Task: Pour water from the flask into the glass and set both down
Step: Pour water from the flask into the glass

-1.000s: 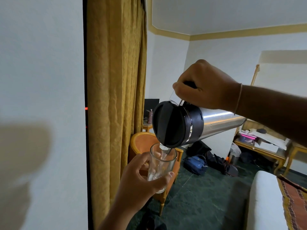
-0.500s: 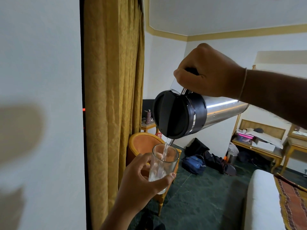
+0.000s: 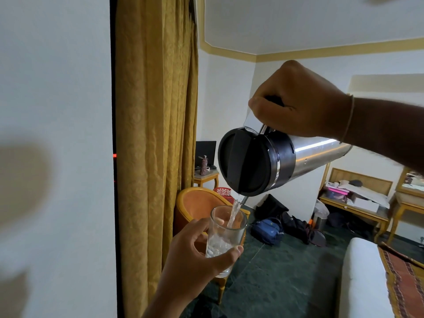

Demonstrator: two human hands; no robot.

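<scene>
A steel flask (image 3: 270, 160) with a black lid is tipped nearly level in mid-air, its lid facing me. My right hand (image 3: 300, 101) grips its handle from above. A thin stream of water runs from the spout at the lid's lower edge into a clear glass (image 3: 226, 235) just below. My left hand (image 3: 195, 253) holds the glass upright around its lower part, and water with bubbles fills the bottom third.
A white wall stands close on the left beside a mustard curtain (image 3: 156, 134). An orange chair (image 3: 199, 205) is behind the glass. Bags (image 3: 267, 229) lie on the dark green floor. A white bed (image 3: 362, 278) is at lower right, a wooden bench (image 3: 353, 203) beyond.
The flask has risen a little above the glass rim and tipped further. A stream of water started and the water level in the glass has gone up.
</scene>
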